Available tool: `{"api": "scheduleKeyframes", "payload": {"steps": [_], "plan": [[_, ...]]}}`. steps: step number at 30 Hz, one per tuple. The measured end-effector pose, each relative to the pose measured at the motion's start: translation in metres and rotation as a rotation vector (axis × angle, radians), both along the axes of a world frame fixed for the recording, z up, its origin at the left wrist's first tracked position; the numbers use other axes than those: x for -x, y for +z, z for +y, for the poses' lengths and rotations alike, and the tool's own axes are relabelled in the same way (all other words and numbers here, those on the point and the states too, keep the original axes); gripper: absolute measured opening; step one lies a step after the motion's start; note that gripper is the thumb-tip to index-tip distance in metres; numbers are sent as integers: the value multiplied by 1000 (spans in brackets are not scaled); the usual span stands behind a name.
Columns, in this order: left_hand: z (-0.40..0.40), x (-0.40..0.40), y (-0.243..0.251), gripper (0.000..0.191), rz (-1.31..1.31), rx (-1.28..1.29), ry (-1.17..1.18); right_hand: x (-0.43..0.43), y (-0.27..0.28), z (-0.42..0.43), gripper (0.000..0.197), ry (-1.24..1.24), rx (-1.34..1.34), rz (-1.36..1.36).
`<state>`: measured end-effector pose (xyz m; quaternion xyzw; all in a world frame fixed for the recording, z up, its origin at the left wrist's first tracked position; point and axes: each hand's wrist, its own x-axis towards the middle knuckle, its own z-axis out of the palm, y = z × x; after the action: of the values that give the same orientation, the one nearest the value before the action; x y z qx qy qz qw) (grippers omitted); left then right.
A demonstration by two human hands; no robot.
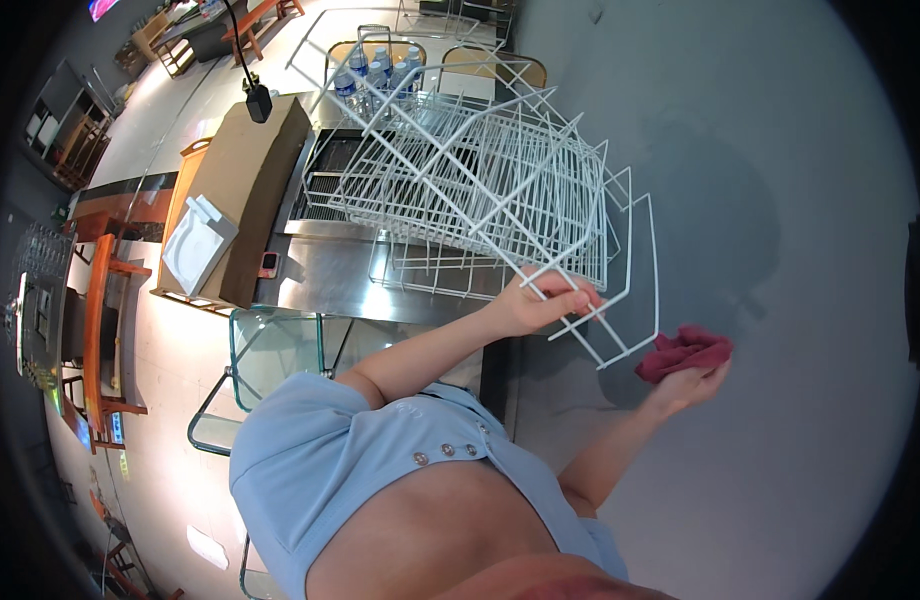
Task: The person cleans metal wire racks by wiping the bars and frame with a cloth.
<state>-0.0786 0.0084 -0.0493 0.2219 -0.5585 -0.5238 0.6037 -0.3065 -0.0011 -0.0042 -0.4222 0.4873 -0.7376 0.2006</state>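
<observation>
My left hand [544, 301] grips a white wire rack [656, 292] near its lower end. The rack is tilted and reaches up and away to the far left, above a pile of similar white wire racks [520, 180]. That pile lies on a stainless-steel counter [332, 262]. A crumpled dark red cloth [685, 351] is in my right hand [692, 386], beside the held rack's lower right end. Cloth and rack look very close; whether they touch, I cannot tell.
A grey wall [767, 187] rises on the right. Left of the pile are a cardboard box [242, 187] bearing a white plastic piece [197, 247], and a phone [269, 265]. Several water bottles [377, 75] stand behind. A folding chair [276, 360] is left of me. A black device [258, 102] hangs from a cable.
</observation>
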Motion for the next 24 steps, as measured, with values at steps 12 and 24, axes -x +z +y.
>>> {"api": "scheduleKeyframes", "payload": {"steps": [12, 24], "plan": [[20, 16, 4, 19, -523, 244, -76, -91, 108, -12, 19, 859, 198, 953], [9, -6, 76, 17, -603, 384, -108, -93, 127, 14, 30, 337, 410, 767]]}}
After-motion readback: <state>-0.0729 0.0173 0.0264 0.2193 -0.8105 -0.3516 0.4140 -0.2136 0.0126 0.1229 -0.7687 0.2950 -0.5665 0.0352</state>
